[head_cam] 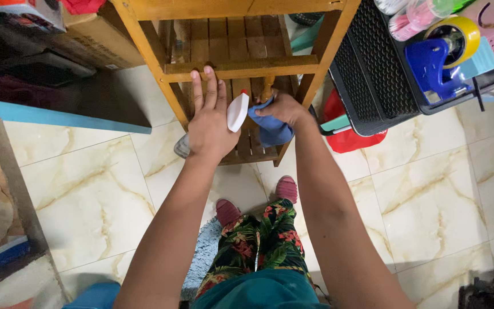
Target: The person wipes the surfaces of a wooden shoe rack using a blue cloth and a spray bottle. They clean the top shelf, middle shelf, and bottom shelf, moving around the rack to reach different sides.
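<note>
Wooden shelf (241, 67): two hands (210, 123), one spray bottle (236, 112), one blue cloth (271, 130).

Both bare arms reached forward and down, nearly parallel. Left hand (210, 117) lay palm down, fingers extended and pointing far, thumb tucked beneath. Right hand (281, 109) was curled closed, knuckles up, wrist bent slightly left.
</note>
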